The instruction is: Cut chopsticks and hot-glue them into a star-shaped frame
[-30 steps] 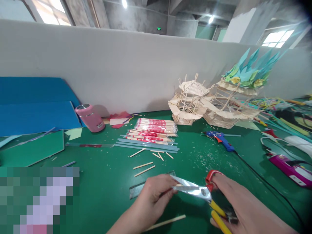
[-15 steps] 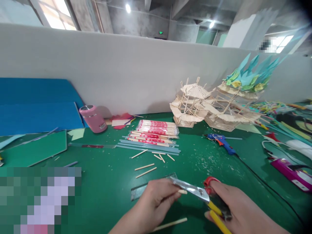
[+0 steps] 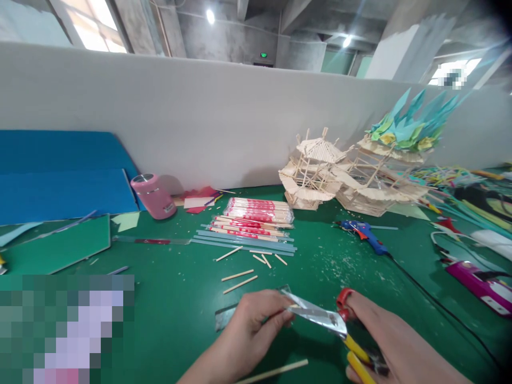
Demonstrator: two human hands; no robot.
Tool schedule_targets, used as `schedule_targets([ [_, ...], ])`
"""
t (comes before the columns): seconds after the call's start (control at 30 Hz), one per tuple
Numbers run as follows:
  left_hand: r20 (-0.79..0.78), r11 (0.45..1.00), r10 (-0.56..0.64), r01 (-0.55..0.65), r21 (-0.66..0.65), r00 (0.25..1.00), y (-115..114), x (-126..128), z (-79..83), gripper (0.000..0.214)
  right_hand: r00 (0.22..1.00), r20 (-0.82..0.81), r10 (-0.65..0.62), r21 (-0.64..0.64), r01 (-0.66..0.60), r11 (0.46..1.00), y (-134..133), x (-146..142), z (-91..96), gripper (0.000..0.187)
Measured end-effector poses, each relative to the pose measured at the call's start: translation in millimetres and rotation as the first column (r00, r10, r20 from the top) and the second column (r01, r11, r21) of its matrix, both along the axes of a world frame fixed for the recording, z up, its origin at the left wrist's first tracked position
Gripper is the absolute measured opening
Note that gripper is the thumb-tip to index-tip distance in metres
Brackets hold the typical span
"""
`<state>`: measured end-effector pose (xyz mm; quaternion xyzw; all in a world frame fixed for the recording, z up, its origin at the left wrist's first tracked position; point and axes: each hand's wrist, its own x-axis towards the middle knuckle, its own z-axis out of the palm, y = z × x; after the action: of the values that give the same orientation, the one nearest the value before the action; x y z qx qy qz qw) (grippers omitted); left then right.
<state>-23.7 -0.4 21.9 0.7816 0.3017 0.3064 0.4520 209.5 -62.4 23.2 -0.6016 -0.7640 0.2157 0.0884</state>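
Observation:
My right hand [image 3: 394, 341] grips cutting shears [image 3: 320, 318] with silver blades and red and yellow handles, low in the view. My left hand [image 3: 250, 333] pinches a short wooden stick [image 3: 293, 307] whose tip lies between the blades. A clear ruler [image 3: 226, 314] lies on the green table [image 3: 168, 298] under the left hand. A longer wooden stick [image 3: 272, 372] rests near the bottom edge.
Wrapped chopstick packs [image 3: 256, 213], blue strips and several cut sticks [image 3: 240, 280] lie mid-table. Wooden stick models [image 3: 344, 176], a blue glue gun [image 3: 366, 234] with its black cord, a pink bottle [image 3: 154, 196] and blue sheets [image 3: 60, 176] stand along the white wall.
The blades have closed further onto the stick between my fingers, and my left fingers have shifted up to the blade tips. The view moved slightly.

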Motion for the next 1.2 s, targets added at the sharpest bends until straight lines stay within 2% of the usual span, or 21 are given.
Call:
schedule_targets([
  [0.2,0.009,0.999,-0.016,0.016,0.028,1.000,0,-4,-2.1,0.022,0.998,0.068,0.007,0.042,-0.010,0.999,1,-3,-0.7,0.036],
  [0.33,-0.027,0.999,-0.022,0.023,0.040,0.999,-2,-6,-2.6,0.022,0.999,0.047,0.012,0.041,-0.014,0.999,2,-7,-1.9,0.026],
  [0.43,-0.044,0.999,-0.035,0.034,-0.023,0.998,-4,-6,0.8,0.024,0.998,-0.016,-0.057,-0.013,0.057,0.998,12,-5,-7.9,0.021],
  [0.5,0.010,0.989,0.008,-0.006,-0.149,1.000,-2,-8,2.5,0.024,0.986,-0.041,-0.160,-0.030,0.159,0.987,21,3,-16.6,0.019],
  [0.53,0.067,0.967,0.074,-0.055,-0.249,0.995,0,-10,2.5,0.023,0.975,-0.035,-0.221,-0.008,0.221,0.975,25,9,-22.4,0.021],
  [0.57,0.133,0.919,0.183,-0.122,-0.374,0.974,3,-13,1.8,0.022,0.961,-0.003,-0.275,0.024,0.275,0.961,27,16,-29.1,0.026],
  [0.67,0.244,0.682,0.530,-0.237,-0.692,0.812,14,-23,-3.6,0.016,0.918,0.137,-0.372,0.105,0.360,0.927,25,36,-50.0,0.033],
  [0.7,0.248,0.617,0.596,-0.239,-0.750,0.764,17,-26,-5.7,0.016,0.911,0.171,-0.376,0.120,0.360,0.925,22,43,-55.8,0.034],
  [0.77,0.244,0.542,0.672,-0.239,-0.806,0.699,23,-31,-8.5,0.016,0.907,0.211,-0.365,0.136,0.343,0.930,14,54,-62.9,0.037],
  [0.83,0.244,0.519,0.707,-0.252,-0.817,0.663,27,-35,-8.4,0.017,0.913,0.243,-0.329,0.174,0.293,0.940,8,64,-62.9,0.039],
  [0.93,0.252,0.518,0.743,-0.294,-0.803,0.621,33,-41,-3.3,0.015,0.919,0.301,-0.253,0.287,0.166,0.943,1,64,-53.7,0.035],
  [1.0,0.264,0.525,0.758,-0.319,-0.789,0.596,36,-46,1.6,0.014,0.936,0.275,-0.218,0.373,0.105,0.922,-3,48,-47.8,0.032],
  [1.07,0.277,0.531,0.770,-0.337,-0.777,0.575,39,-50,6.3,0.014,0.980,0.170,-0.105,0.414,0.025,0.910,-7,18,-45.9,0.024],
  [1.13,0.289,0.537,0.776,-0.348,-0.768,0.560,41,-55,10.4,0.016,0.986,0.086,0.145,0.314,-0.165,0.935,-9,-19,-48.8,0.019],
  [1.2,0.298,0.547,0.778,-0.364,-0.754,0.554,41,-60,13.4,0.017,0.959,0.004,0.282,0.188,-0.278,0.942,-8,-56,-55.2,0.018],
])
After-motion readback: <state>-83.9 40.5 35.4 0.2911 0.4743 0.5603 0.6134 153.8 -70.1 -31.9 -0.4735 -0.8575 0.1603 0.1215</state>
